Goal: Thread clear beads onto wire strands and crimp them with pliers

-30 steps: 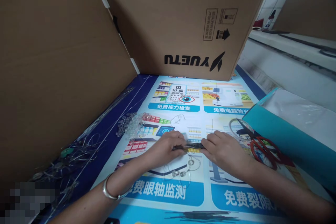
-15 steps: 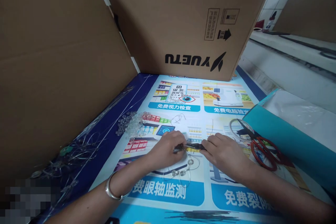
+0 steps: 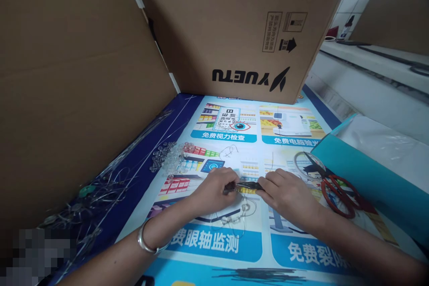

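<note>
My right hand (image 3: 288,194) is closed round dark needle-nose pliers (image 3: 248,185), whose narrow jaws point left. Their tip meets my left hand (image 3: 214,191), which is closed in a fist with a silver bangle (image 3: 144,239) on the wrist. A dark piece shows between the left fingers; its kind is mostly hidden. From where the two hands meet, a looped thin wire with several clear beads (image 3: 246,208) hangs down over the printed sheet. Behind my left hand lies a heap of clear beads (image 3: 169,156).
Red-handled scissors (image 3: 338,192) lie beside my right forearm, near a teal box (image 3: 375,165). Dark wire pieces (image 3: 264,274) lie along the front. Tangled wire (image 3: 90,205) is at left. Brown cardboard (image 3: 234,31) stands at the back and left.
The view has shifted very slightly. Both hands hold nearly the same pose, and the hanging beads are a little blurred by motion.
</note>
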`<move>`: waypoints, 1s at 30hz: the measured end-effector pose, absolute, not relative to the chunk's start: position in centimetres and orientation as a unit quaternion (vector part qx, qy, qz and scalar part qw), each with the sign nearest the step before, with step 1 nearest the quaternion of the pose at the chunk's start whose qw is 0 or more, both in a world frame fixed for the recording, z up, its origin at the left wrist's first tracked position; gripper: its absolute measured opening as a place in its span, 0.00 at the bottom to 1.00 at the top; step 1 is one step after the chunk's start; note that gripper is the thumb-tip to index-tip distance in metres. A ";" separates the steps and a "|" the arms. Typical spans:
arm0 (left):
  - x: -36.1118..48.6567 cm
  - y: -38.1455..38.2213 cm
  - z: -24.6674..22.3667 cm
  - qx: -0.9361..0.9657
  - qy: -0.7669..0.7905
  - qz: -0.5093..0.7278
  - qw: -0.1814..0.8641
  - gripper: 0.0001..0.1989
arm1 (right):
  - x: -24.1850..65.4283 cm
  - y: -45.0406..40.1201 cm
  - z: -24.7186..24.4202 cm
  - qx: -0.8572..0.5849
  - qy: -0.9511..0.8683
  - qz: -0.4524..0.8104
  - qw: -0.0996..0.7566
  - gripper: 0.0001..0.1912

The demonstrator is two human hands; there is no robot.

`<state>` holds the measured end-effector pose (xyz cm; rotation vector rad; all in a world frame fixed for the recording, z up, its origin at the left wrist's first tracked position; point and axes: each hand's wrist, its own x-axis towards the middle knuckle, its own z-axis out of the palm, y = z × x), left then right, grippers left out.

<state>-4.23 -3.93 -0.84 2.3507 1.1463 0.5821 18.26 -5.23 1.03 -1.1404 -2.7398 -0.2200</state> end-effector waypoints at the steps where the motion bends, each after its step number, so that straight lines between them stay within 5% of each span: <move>1: -4.3 -3.9 -0.8 0.854 0.416 0.213 0.231 0.05 | 18.3 -5.2 1.0 -0.384 -0.917 -0.072 0.081 0.12; 30: -4.1 -3.4 -1.2 0.799 0.430 0.247 0.340 0.03 | 18.3 -5.0 0.5 -0.384 -0.916 -0.080 0.084 0.12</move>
